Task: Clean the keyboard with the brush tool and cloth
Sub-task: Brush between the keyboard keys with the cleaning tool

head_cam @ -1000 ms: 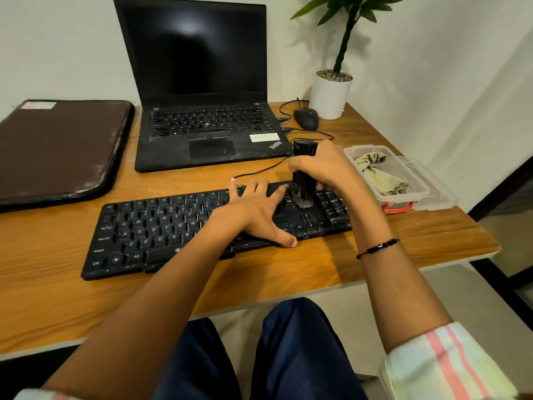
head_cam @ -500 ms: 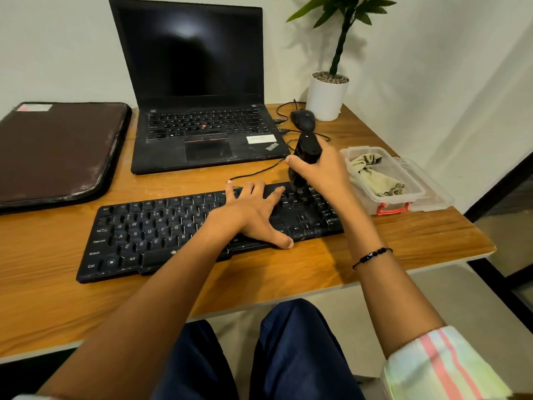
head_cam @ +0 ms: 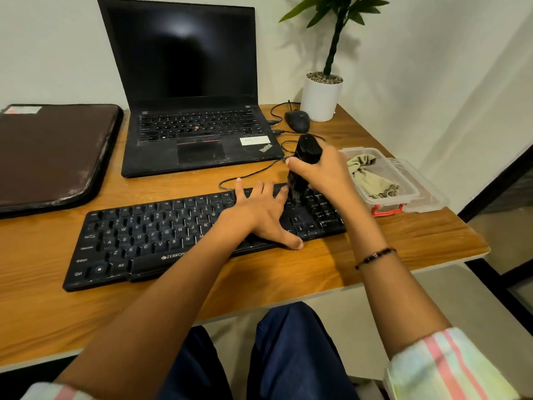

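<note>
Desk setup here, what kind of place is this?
Probably a home or office workstation: an open laptop on a wooden desk, an external keyboard, and a mouse.

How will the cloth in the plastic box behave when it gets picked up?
Likely floppy: the cloth lies crumpled in folds in the clear plastic box. Probably light, drapes when lifted. One corner seems to hang near the box's far wall, so it may drag there.

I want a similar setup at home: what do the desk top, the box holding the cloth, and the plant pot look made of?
Desk top: wood or wood-look laminate, orange-brown with visible grain and a pale edge; which of the two is unclear.
Box: clear, glossy plastic, see-through walls, red clasp.
Cloth: soft beige fabric, crumpled.
Plant pot: smooth white, ceramic or plastic; cannot tell.
</note>
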`<move>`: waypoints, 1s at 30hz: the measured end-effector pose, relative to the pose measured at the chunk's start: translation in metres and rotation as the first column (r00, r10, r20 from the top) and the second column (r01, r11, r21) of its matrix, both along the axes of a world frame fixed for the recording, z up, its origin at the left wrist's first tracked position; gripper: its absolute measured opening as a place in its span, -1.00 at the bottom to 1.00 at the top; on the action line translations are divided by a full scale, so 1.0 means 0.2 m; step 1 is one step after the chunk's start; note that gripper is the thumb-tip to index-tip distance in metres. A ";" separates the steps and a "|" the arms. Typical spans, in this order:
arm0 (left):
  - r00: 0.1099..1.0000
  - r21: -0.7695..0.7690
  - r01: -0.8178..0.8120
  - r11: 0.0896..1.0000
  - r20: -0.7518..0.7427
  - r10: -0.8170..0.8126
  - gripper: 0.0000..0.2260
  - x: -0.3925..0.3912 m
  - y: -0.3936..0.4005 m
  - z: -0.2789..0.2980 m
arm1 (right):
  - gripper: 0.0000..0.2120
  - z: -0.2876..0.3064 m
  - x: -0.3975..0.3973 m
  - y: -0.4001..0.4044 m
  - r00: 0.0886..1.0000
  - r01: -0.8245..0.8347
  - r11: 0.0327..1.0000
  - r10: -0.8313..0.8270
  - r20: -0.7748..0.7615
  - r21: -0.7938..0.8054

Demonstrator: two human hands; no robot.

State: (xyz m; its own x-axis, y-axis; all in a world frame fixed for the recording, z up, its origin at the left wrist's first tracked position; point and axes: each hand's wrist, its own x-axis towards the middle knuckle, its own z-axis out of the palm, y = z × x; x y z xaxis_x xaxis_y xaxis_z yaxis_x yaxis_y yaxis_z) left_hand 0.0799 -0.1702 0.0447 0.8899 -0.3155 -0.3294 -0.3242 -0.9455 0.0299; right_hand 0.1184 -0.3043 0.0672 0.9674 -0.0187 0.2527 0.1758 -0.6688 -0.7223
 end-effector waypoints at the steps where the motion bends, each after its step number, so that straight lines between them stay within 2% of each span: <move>1: 1.000 -0.001 -0.003 1.000 0.000 0.003 0.10 0.00 0.00 0.00 | -0.79 0.00 0.02 0.02 0.999 0.024 1.000 -0.024 0.037 -0.013; 4: 1.000 0.004 -0.010 1.000 -0.001 0.010 0.09 0.00 0.00 0.00 | -0.79 -0.01 0.04 0.04 0.997 0.058 0.992 -0.051 0.065 -0.108; 6: 1.000 0.009 -0.011 1.000 0.002 0.011 0.09 0.00 0.00 0.00 | -0.80 0.00 0.04 0.04 1.000 -0.004 0.995 0.002 -0.018 -0.098; 8: 1.000 0.011 -0.011 1.000 -0.001 0.011 0.11 -0.01 0.00 -0.01 | -0.77 0.01 0.06 0.02 0.998 0.024 0.995 -0.029 -0.055 -0.096; 10: 1.000 0.015 -0.017 1.000 -0.002 0.017 0.12 -0.01 0.00 -0.01 | -0.75 0.03 0.07 0.01 0.996 0.087 0.975 -0.089 0.001 -0.202; 12: 1.000 0.020 -0.022 1.000 -0.001 0.023 0.12 -0.01 0.01 -0.01 | -0.76 0.04 0.07 0.02 0.998 0.042 0.960 -0.027 0.059 -0.275; 15: 1.000 0.016 -0.027 1.000 -0.001 0.027 0.12 -0.02 0.02 -0.01 | -0.80 0.04 0.03 0.06 0.998 -0.065 0.970 0.064 -0.010 -0.234; 18: 0.999 0.007 -0.034 0.999 -0.007 0.034 0.13 -0.03 0.04 -0.01 | -0.72 0.06 0.04 0.06 0.998 0.061 0.925 -0.046 0.048 -0.374; 19: 0.999 0.007 -0.034 0.999 -0.011 0.035 0.13 -0.04 0.04 -0.01 | -0.74 0.06 0.04 0.06 0.999 0.048 0.935 -0.045 0.015 -0.352; 22: 0.999 0.009 -0.036 0.999 -0.018 0.036 0.12 -0.04 0.04 -0.01 | -0.79 0.08 0.02 0.07 0.985 -0.076 0.985 0.051 -0.164 -0.154; 23: 0.999 0.009 -0.038 0.999 -0.018 0.038 0.12 -0.04 0.04 -0.01 | -0.78 0.08 0.02 0.07 0.987 -0.056 0.988 0.033 -0.159 -0.143; 26: 0.999 0.013 -0.037 0.999 -0.021 0.037 0.12 -0.04 0.04 0.00 | -0.76 0.08 0.04 0.05 0.998 0.050 0.969 -0.060 -0.033 -0.243; 30: 0.999 0.017 -0.043 0.999 -0.029 0.043 0.13 -0.05 0.05 0.00 | -0.79 0.07 0.04 0.07 0.972 -0.129 0.986 0.104 -0.211 -0.104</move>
